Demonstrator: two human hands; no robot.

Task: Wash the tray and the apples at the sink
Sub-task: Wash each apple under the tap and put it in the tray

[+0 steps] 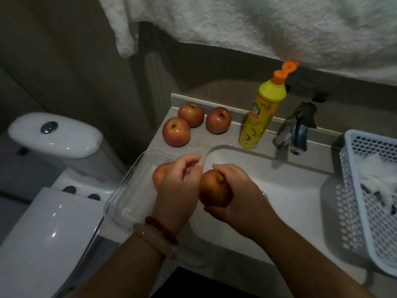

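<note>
A clear glass tray sits on the counter left of the white sink. One red apple lies in the tray, partly hidden under my left hand, whose fingers are loosely curled above it. My right hand grips another apple at the sink's left edge, stem up, right beside my left hand. Three more apples stand on the counter behind the tray.
A yellow dish soap bottle with its orange cap flipped open stands behind the sink. The chrome tap is at the back right, a white perforated basket at the far right, a toilet to the left, a towel above.
</note>
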